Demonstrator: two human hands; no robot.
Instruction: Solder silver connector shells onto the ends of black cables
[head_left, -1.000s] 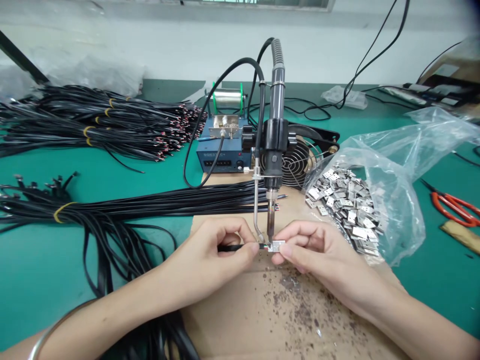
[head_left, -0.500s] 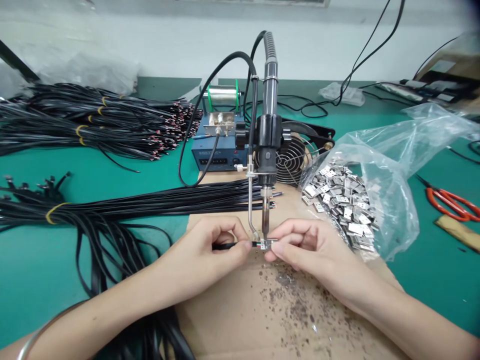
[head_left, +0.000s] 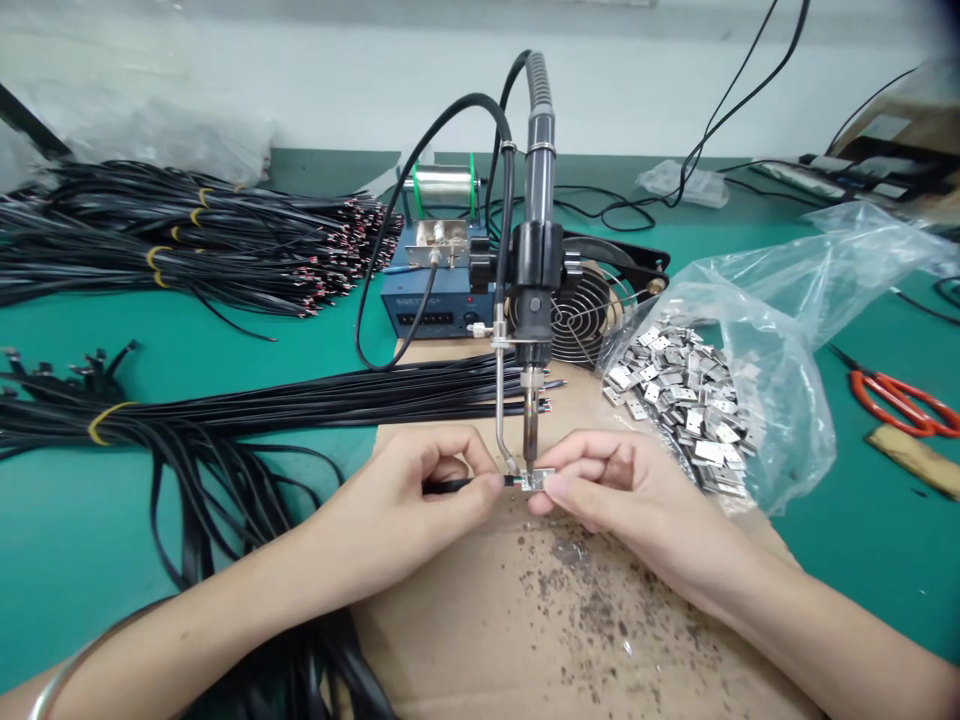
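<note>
ok so your left hand (head_left: 412,515) has the black cable (head_left: 448,486) pinched between thumb and fingers, just left of the soldering iron (head_left: 535,300). your right hand (head_left: 637,500) is pinching a small metal connector (head_left: 538,479) by its right end, right under the iron's tip. cable's thin coloured wires meet the connector's left end there; can't really tell if the tip is touching metal. the bent feed tube (head_left: 500,390) comes down just left of the iron too.

rest of your bench: loose cables (head_left: 345,402) lying left of the iron, blue station (head_left: 409,300) and solder spool (head_left: 444,186) behind it to the left, fan (head_left: 581,318) just behind, metal pieces (head_left: 686,395) in a clear bag (head_left: 799,400) off to its right, red-handled cutters (head_left: 862,383) further right.
</note>
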